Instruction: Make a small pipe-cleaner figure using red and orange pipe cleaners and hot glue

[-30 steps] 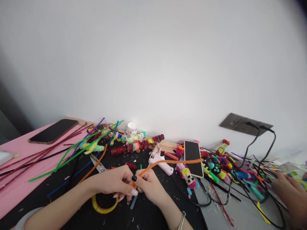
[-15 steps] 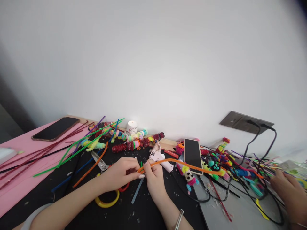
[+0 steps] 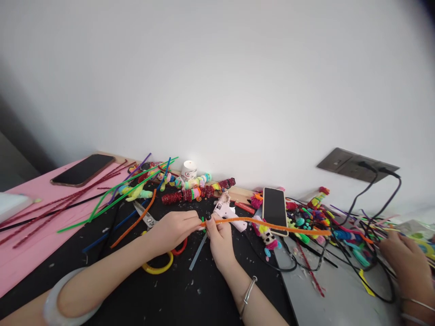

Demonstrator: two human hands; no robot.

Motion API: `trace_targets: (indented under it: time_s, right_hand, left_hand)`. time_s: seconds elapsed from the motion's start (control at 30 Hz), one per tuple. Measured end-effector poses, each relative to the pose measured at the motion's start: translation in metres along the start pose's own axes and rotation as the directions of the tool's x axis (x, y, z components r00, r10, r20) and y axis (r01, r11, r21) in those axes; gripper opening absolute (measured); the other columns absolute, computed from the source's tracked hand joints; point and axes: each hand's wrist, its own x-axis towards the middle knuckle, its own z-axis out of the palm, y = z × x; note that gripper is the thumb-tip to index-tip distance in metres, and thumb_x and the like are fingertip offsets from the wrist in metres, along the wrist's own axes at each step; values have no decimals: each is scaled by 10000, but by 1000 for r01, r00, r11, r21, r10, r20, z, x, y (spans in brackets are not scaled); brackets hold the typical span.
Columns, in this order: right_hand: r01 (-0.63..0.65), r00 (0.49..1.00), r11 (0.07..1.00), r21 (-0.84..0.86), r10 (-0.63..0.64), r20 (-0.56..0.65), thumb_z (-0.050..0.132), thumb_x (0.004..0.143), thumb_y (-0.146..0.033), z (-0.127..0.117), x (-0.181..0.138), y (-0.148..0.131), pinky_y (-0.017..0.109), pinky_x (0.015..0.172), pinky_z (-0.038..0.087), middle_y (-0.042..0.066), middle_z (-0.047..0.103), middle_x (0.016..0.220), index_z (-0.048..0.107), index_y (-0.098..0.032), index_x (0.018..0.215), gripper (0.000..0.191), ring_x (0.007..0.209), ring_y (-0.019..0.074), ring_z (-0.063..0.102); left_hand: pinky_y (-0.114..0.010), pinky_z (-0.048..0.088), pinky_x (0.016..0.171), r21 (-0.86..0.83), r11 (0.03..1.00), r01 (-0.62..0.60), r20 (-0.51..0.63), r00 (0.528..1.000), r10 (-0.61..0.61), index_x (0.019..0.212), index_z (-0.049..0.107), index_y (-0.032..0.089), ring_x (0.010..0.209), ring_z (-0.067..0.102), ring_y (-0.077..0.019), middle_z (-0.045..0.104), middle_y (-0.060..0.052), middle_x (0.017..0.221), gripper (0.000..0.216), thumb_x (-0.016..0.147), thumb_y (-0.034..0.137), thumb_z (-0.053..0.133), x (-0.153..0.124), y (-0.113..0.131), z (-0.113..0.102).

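An orange pipe cleaner (image 3: 268, 224) stretches to the right from between my two hands. My left hand (image 3: 178, 230) pinches its near end, fingers closed. My right hand (image 3: 220, 246) is closed on it too, thumb on top. A small green piece (image 3: 203, 222) pokes up between the fingertips. Just behind my right hand lies a white glue gun (image 3: 226, 213), partly under the orange strand. Below the fingertips a translucent glue stick (image 3: 197, 253) rests on the black mat (image 3: 190, 301). Scissors (image 3: 158, 267) with yellow and red handles lie partly under my left forearm.
On the pink sheet (image 3: 30, 256) are a phone (image 3: 83, 170) and red pipe cleaners (image 3: 68, 199). Another phone (image 3: 275, 210) leans right of the glue gun. Black cables run to the wall socket (image 3: 356, 163). Another person's hand (image 3: 404, 256) is at far right.
The orange pipe cleaner now extends straighter and farther right. My left hand has turned, its knuckles now upward. The view has shifted slightly.
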Motion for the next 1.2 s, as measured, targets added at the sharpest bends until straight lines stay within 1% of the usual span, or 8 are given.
trace_targets:
  time_s: [0.13, 0.37, 0.6, 0.8, 0.93, 1.03, 1.1, 1.2]
  right_hand:
    - [34, 999, 998, -52, -33, 11, 453, 901, -362, -2, 0, -3, 248, 519, 223, -54, 314, 573, 399, -200, 582, 362, 552, 112, 282]
    - [91, 995, 981, -172, -96, -19, 442, 870, -268, -5, 2, -8, 245, 509, 205, -63, 262, 543, 265, -217, 548, 371, 532, 104, 257]
    - [41, 999, 983, -179, -46, -26, 429, 852, -230, -5, 2, -8, 244, 496, 219, -64, 287, 514, 292, -216, 526, 354, 508, 104, 294]
    - [50, 997, 998, -35, -52, -55, 451, 888, -298, -10, 2, 0, 255, 521, 250, -53, 352, 552, 370, -207, 570, 341, 536, 112, 311]
    - [47, 997, 999, 25, -45, -70, 427, 905, -326, -11, 2, 7, 257, 499, 233, -60, 308, 541, 340, -212, 570, 365, 511, 108, 277]
    - [36, 996, 998, 41, -33, -78, 426, 916, -335, -11, 2, 8, 259, 497, 228, -60, 306, 541, 338, -210, 571, 378, 510, 106, 269]
    - [30, 997, 999, 38, -27, -76, 427, 918, -330, -11, 3, 8, 259, 499, 227, -59, 311, 541, 339, -209, 567, 381, 512, 105, 272]
    - [22, 997, 999, 24, -20, -78, 432, 913, -316, -11, 3, 8, 258, 497, 226, -60, 314, 541, 339, -209, 568, 373, 512, 104, 274]
  left_hand:
    - [-245, 477, 657, 40, 999, 21, 20, 1000, -22, 839, 624, 159, 722, 598, -156, 634, -55, 772, 333, 982, 209, 328, 0, 1, 0]
    - [-245, 373, 551, 115, 993, 19, 45, 999, -25, 733, 586, 157, 602, 519, -136, 559, -20, 682, 368, 985, 221, 325, -1, 0, -4]
    - [-245, 375, 581, 123, 991, 52, 101, 993, -65, 712, 589, 160, 630, 533, -139, 570, -19, 696, 376, 982, 225, 334, 0, -4, -5]
    - [-236, 425, 691, -51, 985, 167, 54, 985, -165, 892, 643, 159, 758, 593, -147, 650, -38, 832, 221, 952, 257, 455, -1, -5, -5]
    - [-218, 439, 700, -261, 929, 262, 23, 964, -266, 896, 659, 156, 750, 592, -131, 647, -28, 817, 159, 919, 235, 522, 1, -4, -5]
    - [-210, 442, 669, -360, 882, 304, 22, 948, -318, 890, 668, 158, 702, 584, -118, 632, -17, 784, 166, 917, 228, 519, 4, -3, -6]
    - [-212, 440, 659, -390, 867, 311, 36, 946, -323, 863, 666, 158, 680, 574, -116, 618, -13, 761, 187, 923, 223, 501, 5, -3, -8]
    - [-224, 437, 668, -407, 871, 274, 72, 961, -269, 780, 650, 152, 686, 563, -125, 613, -20, 733, 236, 928, 223, 480, 6, -4, -10]
